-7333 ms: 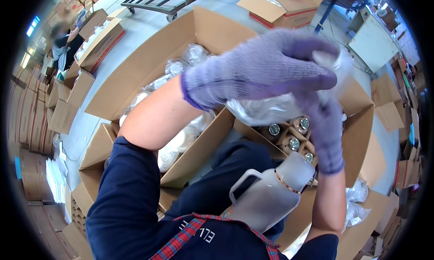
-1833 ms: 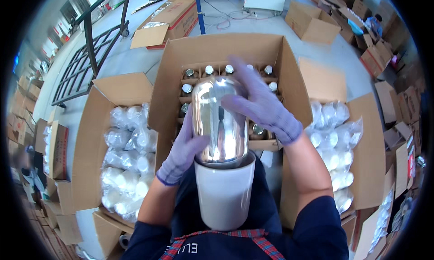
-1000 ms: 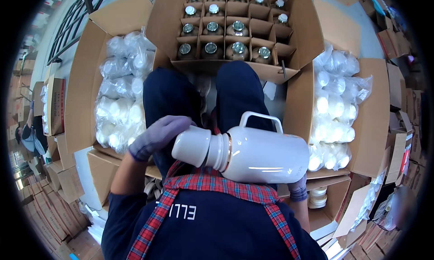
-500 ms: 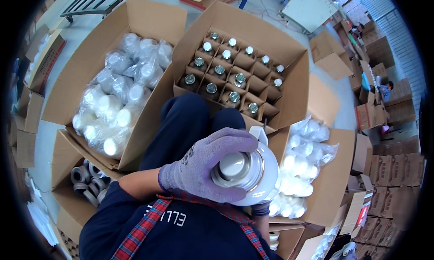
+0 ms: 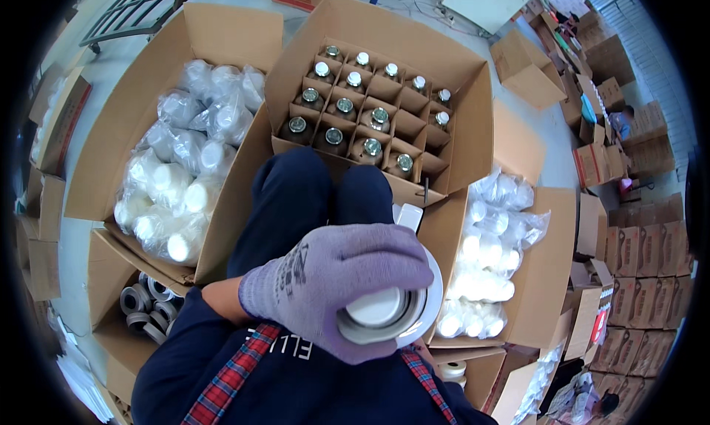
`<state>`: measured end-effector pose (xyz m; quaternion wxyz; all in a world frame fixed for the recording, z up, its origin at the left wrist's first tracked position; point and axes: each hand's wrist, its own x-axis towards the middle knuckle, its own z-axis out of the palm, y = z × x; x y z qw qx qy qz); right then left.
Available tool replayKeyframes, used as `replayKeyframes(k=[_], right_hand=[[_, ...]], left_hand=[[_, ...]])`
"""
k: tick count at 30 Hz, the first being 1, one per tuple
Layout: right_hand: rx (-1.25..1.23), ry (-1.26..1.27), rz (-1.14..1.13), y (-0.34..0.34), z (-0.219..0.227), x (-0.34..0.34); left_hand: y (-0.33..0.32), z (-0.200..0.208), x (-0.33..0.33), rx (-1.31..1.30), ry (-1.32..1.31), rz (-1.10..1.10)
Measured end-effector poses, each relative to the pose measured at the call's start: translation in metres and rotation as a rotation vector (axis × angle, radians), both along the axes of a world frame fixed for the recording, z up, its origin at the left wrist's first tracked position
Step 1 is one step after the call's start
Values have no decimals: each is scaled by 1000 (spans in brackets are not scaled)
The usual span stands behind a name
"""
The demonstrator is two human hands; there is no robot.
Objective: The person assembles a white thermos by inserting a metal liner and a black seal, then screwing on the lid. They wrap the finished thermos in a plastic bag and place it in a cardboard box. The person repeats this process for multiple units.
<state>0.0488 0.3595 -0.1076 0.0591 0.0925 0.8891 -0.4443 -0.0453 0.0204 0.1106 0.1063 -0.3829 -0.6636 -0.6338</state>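
Observation:
My left hand [image 5: 344, 277], in a grey-purple knit glove, wraps over the upturned end of a white jug [image 5: 434, 295] in front of my chest. Thumb and fingers curl round a pale grey ring [image 5: 403, 321] at that end, with a white round disc [image 5: 376, 308] inside it. On the far side the jug's white handle [image 5: 408, 216] sticks out. Most of my right hand is hidden beneath the jug; only a bit of skin shows by the plaid strap, so its fingers cannot be made out.
A divided carton [image 5: 473, 136] of silvery-topped glass bottles stands ahead. Cartons of bagged white parts flank me, one at left [image 5: 96, 159], one at right [image 5: 551, 270]. Grey rings [image 5: 148, 307] fill a lower-left box. Stacked cartons [image 5: 640, 299] line the far right.
My left hand has moved further over the jug's end, its back now turned up and fingers across the ring. The jug has tilted more upright and shifted slightly left and toward me.

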Motion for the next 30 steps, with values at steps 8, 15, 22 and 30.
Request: replayKeyframes(k=[8,15,22,30], right_hand=[[-69,50,-22,-8,15,-31],[-164,74,-24,-15,17,-53],[-243,76,-39,-13,24,-49],[-354,108,-9,-12,50,-75]], left_hand=[[25,-52,-16,19,-12,-316],[-4,-140,18,-1357,-231,-206],[-58,-111,6,-61,-856,35],[-42,-145,8,70,-908,42]])
